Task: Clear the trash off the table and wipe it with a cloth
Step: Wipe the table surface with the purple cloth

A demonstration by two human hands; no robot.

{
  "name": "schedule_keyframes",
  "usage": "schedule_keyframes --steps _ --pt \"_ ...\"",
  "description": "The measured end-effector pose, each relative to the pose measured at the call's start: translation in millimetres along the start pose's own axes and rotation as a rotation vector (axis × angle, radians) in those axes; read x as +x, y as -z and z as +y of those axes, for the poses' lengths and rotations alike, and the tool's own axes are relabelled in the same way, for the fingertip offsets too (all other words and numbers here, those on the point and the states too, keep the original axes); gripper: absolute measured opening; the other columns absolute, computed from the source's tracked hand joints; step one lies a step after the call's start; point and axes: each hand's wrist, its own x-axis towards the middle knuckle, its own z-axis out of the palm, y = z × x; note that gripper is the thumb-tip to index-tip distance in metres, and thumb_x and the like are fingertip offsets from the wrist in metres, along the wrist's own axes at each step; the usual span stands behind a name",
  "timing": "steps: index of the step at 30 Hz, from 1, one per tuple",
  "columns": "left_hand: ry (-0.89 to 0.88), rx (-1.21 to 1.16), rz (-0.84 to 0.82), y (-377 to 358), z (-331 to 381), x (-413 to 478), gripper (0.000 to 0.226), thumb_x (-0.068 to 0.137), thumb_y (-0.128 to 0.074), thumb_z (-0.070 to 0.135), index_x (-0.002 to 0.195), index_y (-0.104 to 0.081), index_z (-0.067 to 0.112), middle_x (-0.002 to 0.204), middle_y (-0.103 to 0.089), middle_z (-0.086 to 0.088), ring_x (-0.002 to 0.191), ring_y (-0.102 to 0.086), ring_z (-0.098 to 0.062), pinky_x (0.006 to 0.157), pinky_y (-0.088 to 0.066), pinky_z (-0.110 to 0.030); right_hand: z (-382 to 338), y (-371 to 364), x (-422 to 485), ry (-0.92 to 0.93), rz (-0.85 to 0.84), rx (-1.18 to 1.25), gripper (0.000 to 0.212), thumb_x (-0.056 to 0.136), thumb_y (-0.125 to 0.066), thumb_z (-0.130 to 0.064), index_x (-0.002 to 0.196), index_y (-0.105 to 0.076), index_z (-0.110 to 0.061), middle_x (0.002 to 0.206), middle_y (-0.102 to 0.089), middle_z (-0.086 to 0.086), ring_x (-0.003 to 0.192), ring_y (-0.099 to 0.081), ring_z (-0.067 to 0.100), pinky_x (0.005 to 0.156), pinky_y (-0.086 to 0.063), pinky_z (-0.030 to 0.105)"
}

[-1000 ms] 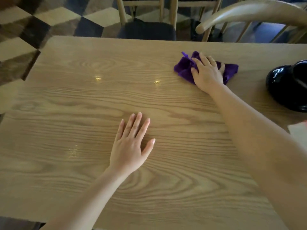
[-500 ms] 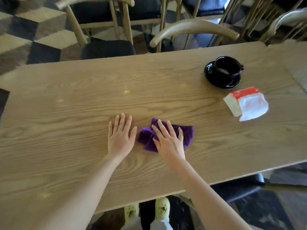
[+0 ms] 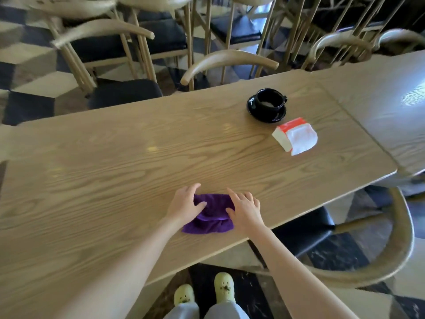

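Observation:
A purple cloth lies bunched on the light wooden table, close to its near edge. My left hand rests on the cloth's left side, thumb pressing into the fabric. My right hand rests on its right side, fingers spread and thumb on the cloth. A white and red tissue pack lies on the table at the right. Behind it stands a black cup on a black saucer.
A second table butts against the right end. Wooden chairs with dark seats stand along the far side, and one chair curves round at my near right. My yellow-green shoes show under the table edge.
The cloth has come back from the far side to the near edge. My left hand has moved off the bare table onto the cloth, so both hands now hold it.

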Motion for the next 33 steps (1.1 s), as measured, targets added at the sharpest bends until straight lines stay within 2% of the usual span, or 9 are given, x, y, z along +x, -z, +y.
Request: schedule_keyframes --steps 5,10,14,17,19,23,26,30,33 --pt "0.047 0.074 -0.205 25 22 0 0.031 0.08 -0.068 0.022 0.108 -0.064 0.008 0.108 -0.053 -0.011 0.106 -0.054 -0.027 0.085 -0.039 -0.027 -11 11 -1 -0.074 -0.011 -0.033 0.032 0.087 -0.055 -0.025 0.118 -0.057 -0.019 0.123 -0.051 0.004 0.122 -0.037 0.029 0.1 -0.031 0.037" --pt "-0.176 0.026 -0.186 84 63 -11 0.019 0.077 -0.067 0.007 0.086 -0.055 0.018 0.082 -0.053 0.0 0.072 -0.049 -0.016 0.056 -0.035 -0.019 -11 81 0 -0.026 -0.01 0.264 0.023 0.077 -0.067 -0.018 0.098 -0.064 -0.009 0.101 -0.059 0.008 0.097 -0.055 0.025 0.079 -0.044 0.031" --pt "-0.369 0.007 -0.079 136 109 -22 0.018 0.08 -0.067 0.008 0.089 -0.055 0.017 0.082 -0.059 0.001 0.069 -0.05 -0.008 0.056 -0.034 -0.01 -13 160 -14 0.101 0.116 0.344 0.02 0.078 -0.069 -0.016 0.097 -0.066 -0.01 0.085 -0.06 -0.003 0.082 -0.054 0.015 0.074 -0.043 0.026" --pt "-0.503 0.018 0.098 166 146 -30 0.017 0.081 -0.069 0.013 0.095 -0.061 0.018 0.085 -0.063 0.004 0.078 -0.057 -0.011 0.064 -0.04 -0.019 -12 212 -23 0.123 0.254 0.325 0.019 0.077 -0.072 -0.028 0.094 -0.067 -0.021 0.076 -0.06 -0.009 0.073 -0.056 0.008 0.075 -0.043 0.016" --pt "-0.59 0.035 0.197 183 170 -34 0.018 0.08 -0.07 0.017 0.097 -0.063 0.02 0.088 -0.066 0.006 0.083 -0.061 -0.012 0.069 -0.044 -0.023 -11 245 -31 0.109 0.324 0.322 0.017 0.074 -0.073 -0.035 0.088 -0.068 -0.029 0.077 -0.064 -0.008 0.073 -0.059 0.012 0.072 -0.046 0.025" --pt "-0.7 0.018 0.331 204 215 -38 0.022 0.08 -0.071 0.018 0.101 -0.066 0.017 0.089 -0.063 0.009 0.086 -0.059 -0.011 0.073 -0.037 -0.02 -9 297 -55 0.197 0.389 0.442 0.012 0.079 -0.072 -0.013 0.077 -0.065 -0.023 0.072 -0.061 0.0 0.062 -0.055 0.004 0.062 -0.043 0.018" --pt "-0.775 -0.035 0.392 203 241 -39 0.021 0.079 -0.071 0.017 0.1 -0.067 0.018 0.092 -0.063 0.01 0.086 -0.057 -0.009 0.075 -0.039 -0.019 1 323 -69 0.235 0.412 0.561 0.025 0.08 -0.07 -0.006 0.076 -0.065 -0.029 0.064 -0.064 -0.015 0.056 -0.056 -0.011 0.057 -0.041 0.003" --pt "-0.795 -0.065 0.37 178 267 -32 0.022 0.079 -0.072 0.019 0.1 -0.067 0.019 0.09 -0.059 0.016 0.079 -0.055 0.0 0.071 -0.038 -0.003 39 341 -70 0.213 0.384 0.624 0.024 0.08 -0.07 -0.005 0.077 -0.067 -0.029 0.066 -0.067 -0.016 0.067 -0.062 -0.003 0.067 -0.05 0.014" --pt "-0.804 -0.087 0.331 148 286 -25 0.024 0.078 -0.073 0.02 0.101 -0.067 0.018 0.09 -0.063 0.011 0.083 -0.06 -0.008 0.079 -0.047 -0.019 80 348 -63 0.177 0.298 0.649 0.019 0.081 -0.068 -0.006 0.082 -0.068 -0.025 0.079 -0.067 -0.005 0.075 -0.064 0.007 0.075 -0.054 0.025"
